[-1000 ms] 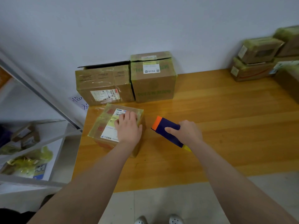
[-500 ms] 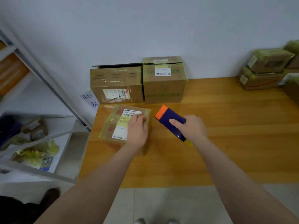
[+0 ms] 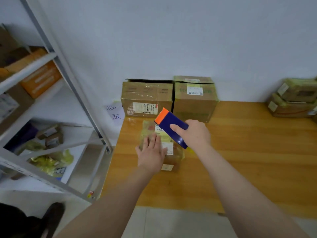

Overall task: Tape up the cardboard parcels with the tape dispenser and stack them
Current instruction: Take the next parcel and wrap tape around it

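Cardboard parcel (image 3: 174,159), small and boxy, sits on the glossy orange-brown wooden table (image 3: 248,152) near its left edge. Its top is wrapped in yellowish, crinkled film, and a white label partly shows. The left hand (image 3: 151,154) lies flat on that top, fingers straight. The right hand (image 3: 195,134) grips the tape dispenser (image 3: 171,124) (a smooth navy slab with an orange toothed end), tilted over the parcel's far right part; contact cannot be told. Behind, a low carton (image 3: 146,98) and a taller carton (image 3: 194,100) stand side by side at the wall. The label print is blurred, and the taped parcels (image 3: 291,100) at right are cut off.
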